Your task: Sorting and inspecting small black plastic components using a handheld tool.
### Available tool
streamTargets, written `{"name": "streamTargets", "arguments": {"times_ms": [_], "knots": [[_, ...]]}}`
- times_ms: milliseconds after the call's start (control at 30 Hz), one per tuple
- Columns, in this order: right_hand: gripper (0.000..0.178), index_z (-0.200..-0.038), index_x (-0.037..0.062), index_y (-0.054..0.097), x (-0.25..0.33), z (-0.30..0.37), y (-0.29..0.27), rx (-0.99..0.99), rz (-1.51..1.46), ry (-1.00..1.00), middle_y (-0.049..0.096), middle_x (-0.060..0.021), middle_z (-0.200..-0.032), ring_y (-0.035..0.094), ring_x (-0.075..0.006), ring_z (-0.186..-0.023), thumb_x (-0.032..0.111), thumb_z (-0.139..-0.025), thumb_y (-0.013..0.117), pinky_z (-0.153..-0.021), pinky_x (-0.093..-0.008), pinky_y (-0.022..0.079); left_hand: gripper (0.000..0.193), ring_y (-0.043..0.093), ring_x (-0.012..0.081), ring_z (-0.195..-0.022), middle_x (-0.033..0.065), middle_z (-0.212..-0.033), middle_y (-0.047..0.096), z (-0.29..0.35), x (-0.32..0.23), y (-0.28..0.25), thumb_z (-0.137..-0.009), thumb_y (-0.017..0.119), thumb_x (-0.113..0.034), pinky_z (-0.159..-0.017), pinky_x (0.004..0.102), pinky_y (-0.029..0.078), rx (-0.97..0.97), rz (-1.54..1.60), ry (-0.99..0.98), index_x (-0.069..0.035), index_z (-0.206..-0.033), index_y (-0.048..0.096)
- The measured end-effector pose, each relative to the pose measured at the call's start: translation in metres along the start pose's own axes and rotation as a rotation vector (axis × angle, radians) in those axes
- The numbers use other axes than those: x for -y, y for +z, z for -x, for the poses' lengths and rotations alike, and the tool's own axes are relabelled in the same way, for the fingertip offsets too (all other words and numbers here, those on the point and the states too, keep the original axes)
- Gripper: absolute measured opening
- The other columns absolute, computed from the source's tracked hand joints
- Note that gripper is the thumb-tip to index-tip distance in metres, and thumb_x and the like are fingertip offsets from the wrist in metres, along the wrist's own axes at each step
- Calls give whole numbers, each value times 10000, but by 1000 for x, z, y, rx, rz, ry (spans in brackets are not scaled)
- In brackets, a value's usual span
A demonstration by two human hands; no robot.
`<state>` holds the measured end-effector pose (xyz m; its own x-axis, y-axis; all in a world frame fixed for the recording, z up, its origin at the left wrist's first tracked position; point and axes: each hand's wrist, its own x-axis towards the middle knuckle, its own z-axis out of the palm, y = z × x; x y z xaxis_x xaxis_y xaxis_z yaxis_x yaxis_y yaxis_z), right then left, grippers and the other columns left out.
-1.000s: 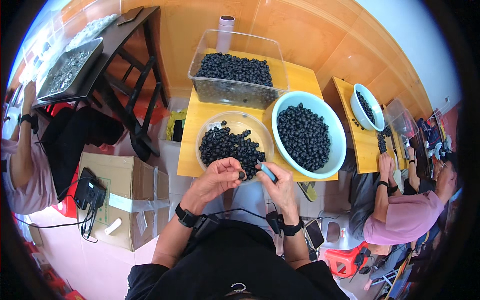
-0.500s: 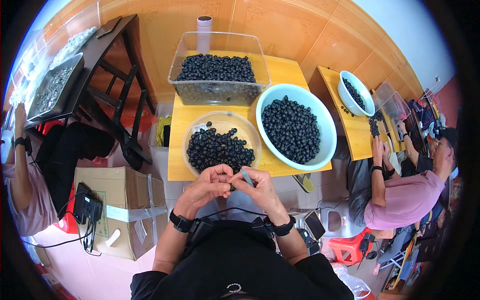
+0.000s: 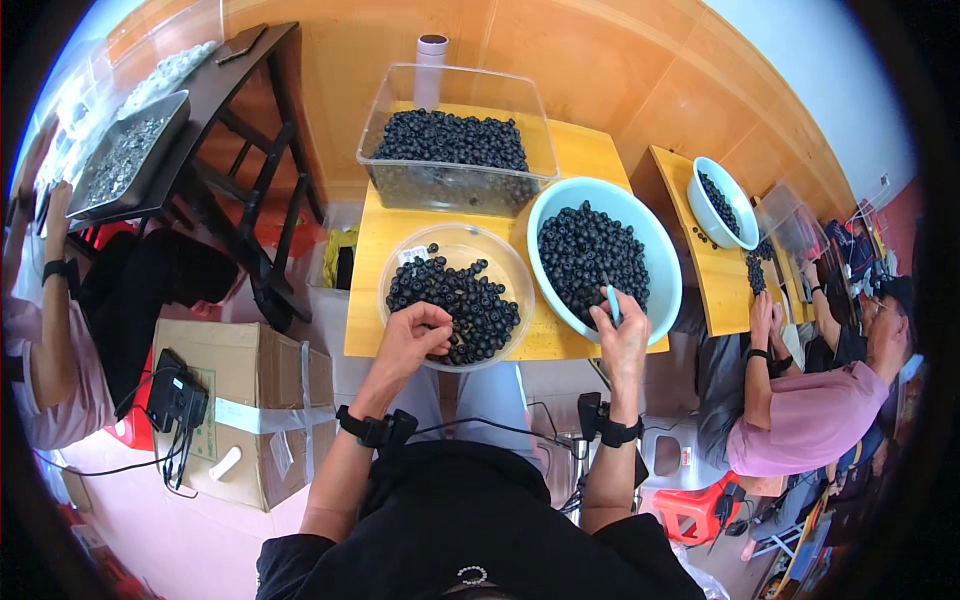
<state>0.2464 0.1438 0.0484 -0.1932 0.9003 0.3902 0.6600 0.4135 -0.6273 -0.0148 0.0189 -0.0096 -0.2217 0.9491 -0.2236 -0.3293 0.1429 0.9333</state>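
Head view: the two hands, which half a second ago met together at the near edge of the yellow table (image 3: 380, 330), are now apart. The left hand (image 3: 415, 335) has gone to the clear round bowl (image 3: 400, 262) of dark berries (image 3: 455, 300) and rests at its near rim, fingers curled down among the fruit; whether they pinch a berry I cannot tell, since the fingertips are hidden. The right hand (image 3: 622, 335) has moved to the near rim of the light blue basin (image 3: 660, 250), which also holds dark berries, and is closed around a small blue-handled tool (image 3: 611, 300) that points up over the fruit. The split suggests that one berry has been finished and dropped off on the right while the left fetches another from the clear bowl.

Behind both bowls stands a clear rectangular tub (image 3: 455, 185) heaped with the same berries. A cardboard box (image 3: 250, 400) sits on the floor to the left. At the right, another person in a pink shirt (image 3: 810, 425) works at a second yellow table with a smaller bowl.
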Motion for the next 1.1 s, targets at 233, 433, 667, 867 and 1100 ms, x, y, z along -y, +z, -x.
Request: {"name": "streamTargets", "arguments": {"times_ms": [233, 433, 667, 867, 1100], "knots": [[236, -1007, -25, 643, -11, 11, 5, -26, 62, 35, 654, -130, -843, 628, -215, -742, 37, -780, 642, -702, -315, 480, 175, 615, 151, -642, 84, -807, 626, -43, 0, 17, -728, 658, 22, -592, 254, 502, -133, -718, 456, 6, -900, 629], [213, -962, -2, 635, -6, 9, 7, -28, 45, 8, 595, -163, -793, 587, -344, -720, 78, -766, 658, -650, -397, 449, 176, 579, 355, -854, 185, -880, 570, -63, 7, 38, -677, 680, -9, -746, 429, 476, -140, -1076, 471, -13, -847, 636], [194, -944, 16, 644, -7, 9, 7, -35, 88, 19, 614, -154, -832, 599, -357, -758, 104, -771, 659, -660, -408, 455, 130, 565, 342, -863, 157, -854, 566, -61, 8, 34, -695, 643, -12, -754, 422, 456, -1, -1105, 465, -18, -823, 616], [185, -927, 23, 645, -7, 10, 7, -29, 122, 13, 618, -151, -837, 601, -361, -760, 123, -772, 660, -659, -412, 460, 112, 536, 344, -889, 154, -854, 542, -56, 7, 30, -717, 574, 8, -763, 431, 453, 60, -1120, 467, -27, -822, 584], [181, -924, 27, 642, -6, 11, 8, -25, 140, 3, 617, -153, -829, 599, -363, -760, 128, -775, 658, -654, -417, 459, 137, 525, 337, -857, 146, -855, 529, -54, 12, 22, -704, 570, 43, -734, 424, 455, 70, -1152, 574, -35, -817, 573]]}}
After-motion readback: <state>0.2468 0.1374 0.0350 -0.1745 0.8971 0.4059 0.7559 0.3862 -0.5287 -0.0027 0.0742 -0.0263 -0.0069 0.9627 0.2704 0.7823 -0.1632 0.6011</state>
